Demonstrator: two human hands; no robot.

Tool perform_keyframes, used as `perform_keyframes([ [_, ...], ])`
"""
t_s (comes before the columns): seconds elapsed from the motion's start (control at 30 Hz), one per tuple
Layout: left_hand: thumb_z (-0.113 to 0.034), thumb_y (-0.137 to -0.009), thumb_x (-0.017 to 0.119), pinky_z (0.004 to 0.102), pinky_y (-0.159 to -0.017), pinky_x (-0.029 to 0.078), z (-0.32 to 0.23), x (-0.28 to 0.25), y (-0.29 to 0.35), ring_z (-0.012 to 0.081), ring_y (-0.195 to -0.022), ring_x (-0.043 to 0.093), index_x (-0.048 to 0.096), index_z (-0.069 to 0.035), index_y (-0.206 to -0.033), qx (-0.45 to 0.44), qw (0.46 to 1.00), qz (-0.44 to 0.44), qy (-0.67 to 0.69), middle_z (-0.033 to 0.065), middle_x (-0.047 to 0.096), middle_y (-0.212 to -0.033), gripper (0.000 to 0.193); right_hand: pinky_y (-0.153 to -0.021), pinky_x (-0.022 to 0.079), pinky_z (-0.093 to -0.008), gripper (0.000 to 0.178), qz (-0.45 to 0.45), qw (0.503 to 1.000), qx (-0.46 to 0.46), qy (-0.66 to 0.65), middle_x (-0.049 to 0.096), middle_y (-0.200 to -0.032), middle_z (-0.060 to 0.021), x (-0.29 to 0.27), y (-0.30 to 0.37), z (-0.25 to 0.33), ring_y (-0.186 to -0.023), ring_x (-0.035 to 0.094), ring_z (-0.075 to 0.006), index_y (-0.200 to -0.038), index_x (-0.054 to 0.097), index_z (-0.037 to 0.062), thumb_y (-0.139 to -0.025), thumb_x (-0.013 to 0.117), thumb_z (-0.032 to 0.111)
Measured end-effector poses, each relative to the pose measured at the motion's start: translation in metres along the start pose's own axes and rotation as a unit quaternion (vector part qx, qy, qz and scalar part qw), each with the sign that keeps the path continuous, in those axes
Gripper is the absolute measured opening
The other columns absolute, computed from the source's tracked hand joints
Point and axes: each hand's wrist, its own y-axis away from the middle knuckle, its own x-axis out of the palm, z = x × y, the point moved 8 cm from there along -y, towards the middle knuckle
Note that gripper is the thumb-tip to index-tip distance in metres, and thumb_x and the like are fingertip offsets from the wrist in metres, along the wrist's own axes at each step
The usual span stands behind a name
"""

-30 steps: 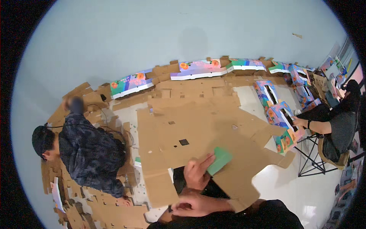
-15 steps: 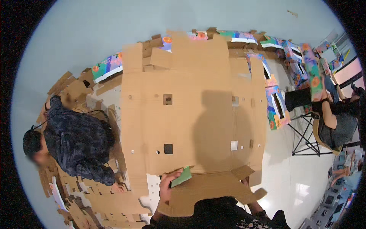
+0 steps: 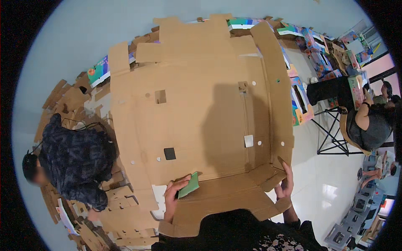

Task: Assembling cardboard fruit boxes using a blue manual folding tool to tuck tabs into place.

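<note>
In the head view, my left hand [image 3: 172,194] is closed on a small green piece [image 3: 189,186], fingers curled over it and against the near flap [image 3: 222,196] of a large unfolded brown cardboard carton [image 3: 192,117]. I can't tell whether that green piece is loose or part of the carton. My right hand [image 3: 285,184] grips the near right corner, its fingers up against a small folded corner flap [image 3: 272,176].

The carton spreads out directly ahead of both hands — its plain brown inner face toward me, with 4 squarish openings and a few small round holes in it. Ahead of my right hand the long side panel [image 3: 276,96] stands up at an angle; between my 2 hands the near flap has a curved cut-out, just in front of my black shirt [image 3: 247,228]. A shadow [image 3: 228,125] falls across the board beyond my hands.

Well to the left of my left hand, a co-worker in a dark patterned top [image 3: 77,157] bends over cardboard sheets [image 3: 121,217]. Beyond my right hand lie printed boxes [image 3: 309,113] on the white floor [image 3: 322,180]; farther right, another person [image 3: 370,125] sits on a folding chair [image 3: 339,138] — a printed carton [image 3: 356,92] in hand.
</note>
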Motion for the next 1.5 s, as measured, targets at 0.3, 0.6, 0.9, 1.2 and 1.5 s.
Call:
perform_keyframes([
  [0.3,-0.015,-0.09,0.072,0.0496,-0.108,0.044,0.013,-0.009,0.007,0.0352,-0.126,0.058,0.061,-0.002,-0.115,-0.066,0.995,0.026,0.077,0.0237,0.06,-0.133,0.03,-0.099,0.045,-0.038,0.031,0.014,0.996,0.037,-0.079,0.06,-0.121,-0.0178,-0.036,-0.002,-0.021,-0.115,0.058,-0.0261,-0.105,0.06,0.0005,-0.081,0.077,0.013],
  [0.6,-0.021,-0.088,0.076,0.0429,-0.107,0.045,-0.003,-0.004,0.0,0.0329,-0.124,0.059,0.062,-0.003,-0.114,0.06,0.983,0.006,0.173,0.0216,0.06,-0.132,0.035,-0.087,0.045,-0.0316,0.016,-0.113,0.984,0.039,-0.13,0.061,-0.099,-0.0077,-0.064,0.018,-0.02,-0.097,0.06,-0.0181,-0.095,0.059,0.0045,-0.086,0.072,0.005],
  [0.9,-0.023,-0.093,0.068,0.0492,-0.108,0.044,-0.001,-0.003,-0.002,0.0374,-0.125,0.058,0.061,0.003,-0.122,0.074,0.995,0.042,0.046,0.0247,0.061,-0.132,0.04,-0.09,0.046,-0.0352,0.02,-0.196,0.979,-0.047,0.015,0.059,-0.106,-0.0108,-0.047,0.019,0.042,-0.099,0.059,-0.022,-0.092,0.052,0.0067,-0.093,0.07,0.015],
  [1.2,-0.015,-0.083,0.069,0.0344,-0.082,0.048,0.001,0.009,0.005,0.0269,-0.106,0.065,0.064,-0.005,-0.125,0.095,0.961,0.111,-0.233,0.0146,0.064,-0.134,0.044,-0.093,0.046,-0.0439,0.054,0.032,0.982,-0.164,0.088,0.057,-0.121,-0.0192,0.018,-0.001,0.086,-0.112,0.053,-0.0312,-0.112,0.063,0.0082,-0.074,0.087,0.038],
  [1.5,-0.013,-0.086,0.074,0.0395,-0.1,0.045,-0.015,-0.009,0.01,0.0325,-0.124,0.052,0.057,-0.003,-0.135,0.045,0.979,-0.008,-0.198,0.0188,0.048,-0.141,0.053,-0.106,0.038,-0.0467,0.105,0.114,0.958,-0.189,0.183,0.039,-0.144,-0.02,0.046,-0.042,0.092,-0.128,0.042,-0.035,-0.149,0.041,0.0026,-0.065,0.091,0.041],
])
